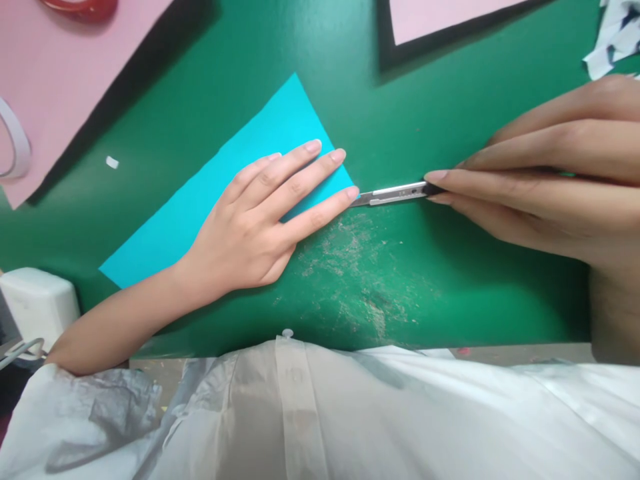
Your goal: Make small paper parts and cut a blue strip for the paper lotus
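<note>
A strip of bright blue paper point(200, 193) lies slantwise on the green tabletop. My left hand point(265, 213) rests flat on it, fingers spread toward its right end. From the right, my right hand point(530, 173) grips a slim utility knife point(400, 193) between thumb and fingers. The knife's metal blade end points left and reaches the paper's lower right corner, close to my left little or index fingertip. The very tip of the blade is hidden by that finger or the paper edge.
Pink sheets point(125, 40) point(430, 17) lie at the far left and far right. A white ring point(17, 140) and a red object point(85, 8) sit on the left one. White paper scraps point(617, 40) are at the upper right; a white block point(40, 303) stands lower left. The green tabletop point(350, 287) is scratched.
</note>
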Motion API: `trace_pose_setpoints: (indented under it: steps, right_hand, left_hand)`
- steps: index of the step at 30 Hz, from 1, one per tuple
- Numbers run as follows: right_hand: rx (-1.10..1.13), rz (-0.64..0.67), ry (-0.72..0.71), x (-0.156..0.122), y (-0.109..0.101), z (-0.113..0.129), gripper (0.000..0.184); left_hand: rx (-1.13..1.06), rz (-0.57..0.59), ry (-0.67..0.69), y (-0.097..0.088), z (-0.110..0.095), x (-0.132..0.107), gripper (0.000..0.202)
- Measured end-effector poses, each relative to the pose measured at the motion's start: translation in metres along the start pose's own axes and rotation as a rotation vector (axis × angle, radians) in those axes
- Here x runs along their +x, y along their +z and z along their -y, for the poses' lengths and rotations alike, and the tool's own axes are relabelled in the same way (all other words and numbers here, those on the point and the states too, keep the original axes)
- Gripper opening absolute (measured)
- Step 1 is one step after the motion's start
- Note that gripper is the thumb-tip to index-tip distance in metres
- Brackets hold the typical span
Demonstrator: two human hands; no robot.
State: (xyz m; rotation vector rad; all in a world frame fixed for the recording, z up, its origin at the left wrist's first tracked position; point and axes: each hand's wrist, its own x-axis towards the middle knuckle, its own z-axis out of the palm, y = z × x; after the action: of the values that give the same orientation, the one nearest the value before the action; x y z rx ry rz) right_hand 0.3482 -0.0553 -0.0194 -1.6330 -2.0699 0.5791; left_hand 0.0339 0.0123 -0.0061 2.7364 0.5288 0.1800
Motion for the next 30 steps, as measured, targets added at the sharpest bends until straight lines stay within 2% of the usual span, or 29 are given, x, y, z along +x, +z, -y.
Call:
trace_pose_setpoints:
  steps: [3,7,11,14,21,26,30]
  right_hand:
    - [-0.083,-0.015,-0.253,0.004,-0.003,0.006,0.02]
    - [-0.12,-0.042,-0.389,0.001,-0.003,0.004,0.02]
    - [-0.1,-0.1,-0.501,0.006,-0.003,0.004,0.016]
    - [-0.08,-0.116,-0.504,0.013,-0.004,0.007,0.014]
    - [-0.103,-0.203,-0.558,0.02,0.001,0.014,0.025]
    - [-0.095,-0.104,-0.481,0.02,-0.005,0.014,0.037]
    - [-0.111,-0.003,-0.34,0.016,-0.011,0.013,0.04]
  left_hand:
    - [-0.022,0.025,-0.015,-0.002,-0.001,0.001,0.048]
    - [-0.096,0.074,-0.065,-0.004,-0.003,0.004,0.047]
    - [-0.113,0.075,-0.079,-0.004,-0.003,0.007,0.047]
    - [-0.119,0.066,-0.084,-0.004,-0.003,0.009,0.046]
    - [-0.126,0.061,-0.074,-0.003,-0.003,0.011,0.046]
    - [-0.078,0.047,-0.055,-0.004,-0.003,0.011,0.045]
    - [-0.056,0.049,-0.063,-0.003,-0.002,0.011,0.044]
